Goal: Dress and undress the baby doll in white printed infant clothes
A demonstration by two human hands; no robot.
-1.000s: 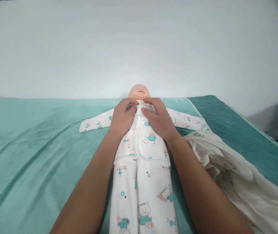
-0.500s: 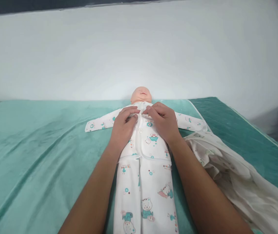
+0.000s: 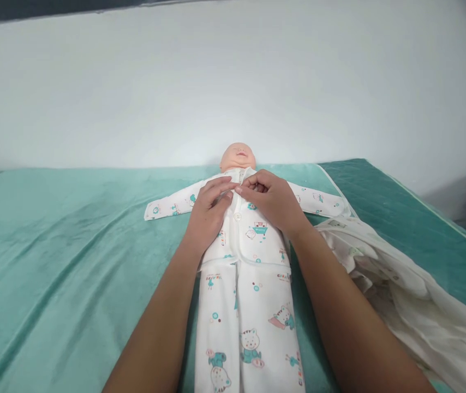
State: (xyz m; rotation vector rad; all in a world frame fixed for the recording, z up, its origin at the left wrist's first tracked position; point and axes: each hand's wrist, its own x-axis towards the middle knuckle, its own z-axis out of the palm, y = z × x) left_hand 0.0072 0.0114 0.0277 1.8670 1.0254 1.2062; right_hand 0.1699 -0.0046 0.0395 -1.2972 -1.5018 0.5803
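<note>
A baby doll lies on its back, dressed in a white printed jacket and matching trousers. Its sleeves stretch out to both sides. On the upper chest, both hands meet at the jacket's front opening. My left hand lies against the fabric, its fingertips on the front edge. From the other side my right hand pinches that edge between thumb and forefinger. Whatever fastening is under the fingertips is covered. One round button shows just below the hands.
A light green cover is spread under the doll, with folds at the left. Crumpled white printed cloth lies to the right, by my right forearm. Behind the doll's head stands a white wall. A darker green surface extends at the right.
My right hand's fingertips have shifted slightly at the jacket's front edge, and its thumb now points more toward the left hand. The left hand stays nearly in place. The view has shifted a little.
</note>
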